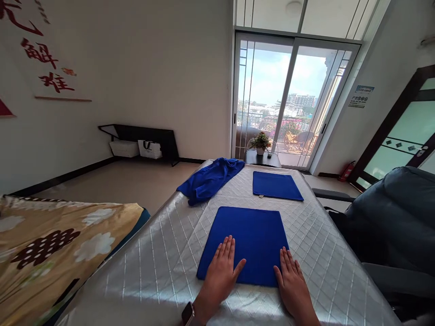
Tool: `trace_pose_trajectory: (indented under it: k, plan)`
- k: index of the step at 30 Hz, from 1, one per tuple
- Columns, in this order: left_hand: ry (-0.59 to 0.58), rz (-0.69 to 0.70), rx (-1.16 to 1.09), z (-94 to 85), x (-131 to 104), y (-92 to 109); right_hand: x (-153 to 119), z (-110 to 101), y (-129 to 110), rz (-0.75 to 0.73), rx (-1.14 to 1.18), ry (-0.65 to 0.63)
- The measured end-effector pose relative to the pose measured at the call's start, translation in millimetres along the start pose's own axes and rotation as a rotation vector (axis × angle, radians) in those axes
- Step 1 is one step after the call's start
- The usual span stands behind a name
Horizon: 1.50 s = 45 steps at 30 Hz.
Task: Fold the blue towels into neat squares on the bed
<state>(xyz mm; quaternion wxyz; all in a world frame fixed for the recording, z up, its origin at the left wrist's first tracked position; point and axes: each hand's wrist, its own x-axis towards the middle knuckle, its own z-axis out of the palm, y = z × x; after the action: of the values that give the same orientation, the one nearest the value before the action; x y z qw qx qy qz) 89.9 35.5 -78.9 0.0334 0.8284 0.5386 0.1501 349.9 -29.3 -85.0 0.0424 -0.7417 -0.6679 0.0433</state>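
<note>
A blue cloth (253,231), spread flat in a near square, lies on the silver quilted table cover (163,253). My left hand (222,269) rests palm down on its lower left part, fingers stretched out, with a dark watch on the wrist. At the cloth's lower right edge my right hand (291,276) lies flat, fingers extended and thumb apart. Beyond it is a second flat blue piece (277,185) with a small pale tag at its near left corner. A crumpled blue cloth (212,179) sits at the table's far left edge.
On the left is a bed with a patterned tan cover (68,244). A dark armchair (397,217) stands close on the right. Past the table's far end, a small dark table (261,158) holds a potted plant (260,141) before glass sliding doors.
</note>
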Motion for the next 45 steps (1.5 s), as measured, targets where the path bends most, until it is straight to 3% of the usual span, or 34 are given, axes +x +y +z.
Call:
trace_pose_trajectory:
  k: [3,5,8,11,18,22,31,38,41,45]
  plan:
    - [-0.063,0.252,-0.098,5.0,7,60,0,-2,0,0.008,-0.001,-0.012]
    - [-0.093,0.345,-0.148,10.6,10,90,0,-3,0,-0.004,0.0,-0.032]
    - [-0.127,0.349,-0.166,17.0,12,105,1,-5,-1,-0.014,0.012,-0.039]
    - [-0.112,0.287,-0.133,18.7,11,85,1,-4,-2,0.008,0.019,-0.015]
    - [0.008,-0.031,0.063,15.3,-22,-22,-1,0,1,-0.012,0.077,0.042]
    - [0.047,-0.135,0.124,10.0,-44,-57,-1,1,1,-0.009,0.068,0.044]
    - [0.104,-0.125,0.127,12.1,-48,-57,5,-12,-1,-0.013,-0.025,-0.041]
    - [0.131,-0.135,0.128,16.2,-48,-57,65,-43,-9,-0.035,-0.034,-0.027]
    - [0.109,-0.143,0.137,16.1,-48,-60,87,-37,-9,0.01,-0.054,-0.053]
    - [0.046,-0.165,0.132,11.0,-39,-56,96,-16,-4,0.048,-0.038,-0.048]
